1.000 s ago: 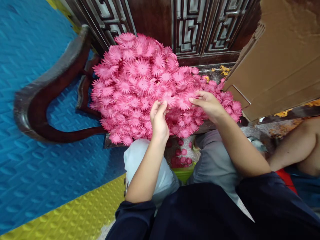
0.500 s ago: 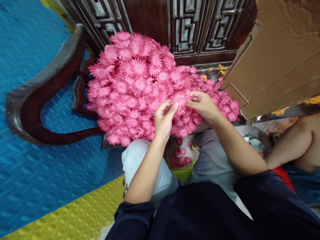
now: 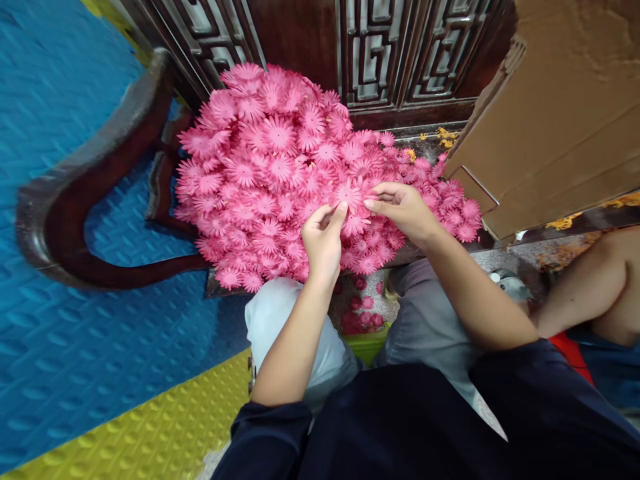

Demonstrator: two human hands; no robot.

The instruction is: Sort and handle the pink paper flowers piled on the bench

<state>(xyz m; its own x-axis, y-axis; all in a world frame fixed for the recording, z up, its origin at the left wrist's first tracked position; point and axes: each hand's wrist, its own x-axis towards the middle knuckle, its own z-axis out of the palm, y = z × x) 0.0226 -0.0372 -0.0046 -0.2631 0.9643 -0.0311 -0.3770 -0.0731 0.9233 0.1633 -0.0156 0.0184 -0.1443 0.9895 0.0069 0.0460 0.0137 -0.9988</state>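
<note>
Nearest the camera are the person's dark blue sleeves (image 3: 430,427) and knees in pale grey trousers (image 3: 295,333), and between the knees a few fallen pink flowers lie on the floor (image 3: 363,313) beside a green strip. To the left the floor is covered by a yellow mat (image 3: 150,427) and, beyond it, a blue mat (image 3: 60,200), both with a raised pattern. Above the knees the left hand (image 3: 323,240) has its fingers pinched together on the near edge of one pink flower (image 3: 349,195), and the right hand (image 3: 405,210) is clamped on the same flower from the other side, thumb and fingertips closed on its petals. That flower sits on top of a big heap of flowers (image 3: 265,173) of the same pink, which covers most of a dark wooden seat (image 3: 415,250) and hides its surface except at the front edge. The curved wooden armrest (image 3: 75,187) swings out to the left of the heap. At the right edge another person's bare arm (image 3: 590,287) reaches in, well apart from the hands. Beyond it a large cardboard box (image 3: 560,127) leans over the right end of the heap, with scraps of yellow petals (image 3: 443,137) just beside it. Farthest back stands a carved wooden backrest (image 3: 380,53) with openwork panels, touching the top of the heap.
</note>
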